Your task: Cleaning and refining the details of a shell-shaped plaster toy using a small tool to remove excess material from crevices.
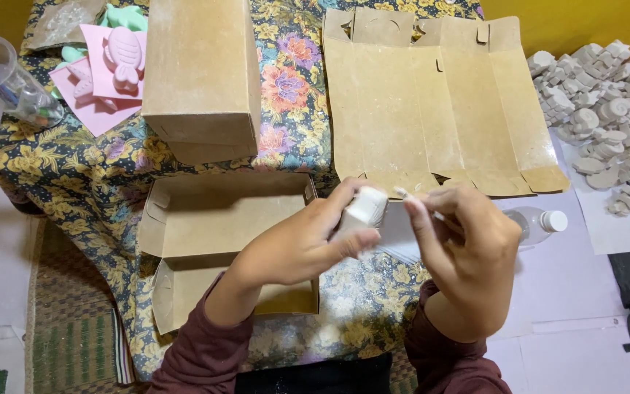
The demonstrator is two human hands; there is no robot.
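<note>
Open box (220,219) at table's (74,182) near edge. Left hand (308,241) just right of it, clenched around white figure (364,211). Right hand (468,248) pinches thin stick (406,195) near figure. Flat carton (439,102) behind hands; bottle (541,221) rightmost.

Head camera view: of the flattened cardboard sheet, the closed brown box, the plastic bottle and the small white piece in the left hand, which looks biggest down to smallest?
1. Flattened cardboard sheet
2. Closed brown box, clearly smaller in area
3. Plastic bottle, partly hidden by the right hand, so unsure
4. Small white piece in the left hand
</note>
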